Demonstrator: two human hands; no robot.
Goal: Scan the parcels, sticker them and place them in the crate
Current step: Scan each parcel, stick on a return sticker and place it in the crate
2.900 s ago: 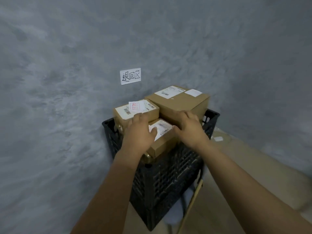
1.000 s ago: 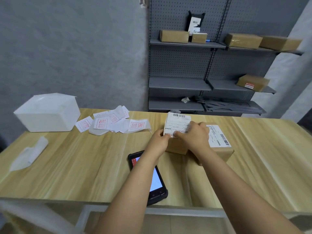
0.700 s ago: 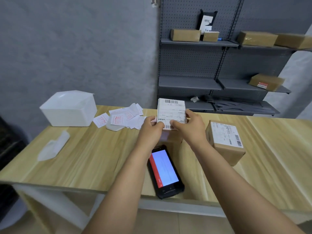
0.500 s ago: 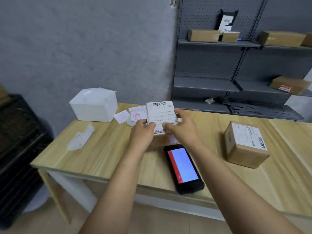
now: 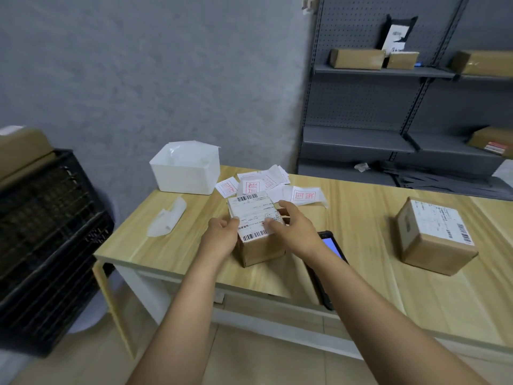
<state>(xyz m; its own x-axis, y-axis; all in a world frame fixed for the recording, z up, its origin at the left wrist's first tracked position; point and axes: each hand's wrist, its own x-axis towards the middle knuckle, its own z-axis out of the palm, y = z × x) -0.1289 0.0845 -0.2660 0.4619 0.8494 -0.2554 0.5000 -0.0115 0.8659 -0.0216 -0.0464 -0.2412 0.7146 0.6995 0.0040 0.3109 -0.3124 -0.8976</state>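
Parcel point(image 5: 261, 237) on table point(image 5: 177, 245), crate point(image 5: 41, 232) left, stickers point(image 5: 266, 187) behind, scanner point(image 5: 331, 245) right

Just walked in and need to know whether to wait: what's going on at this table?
A person is handling a parcel at the table, left hand on its side, right hand on its label. A scanner lies beside it under the right forearm, stickers lie behind, and a second parcel waits on the right. The crate stands to the left.
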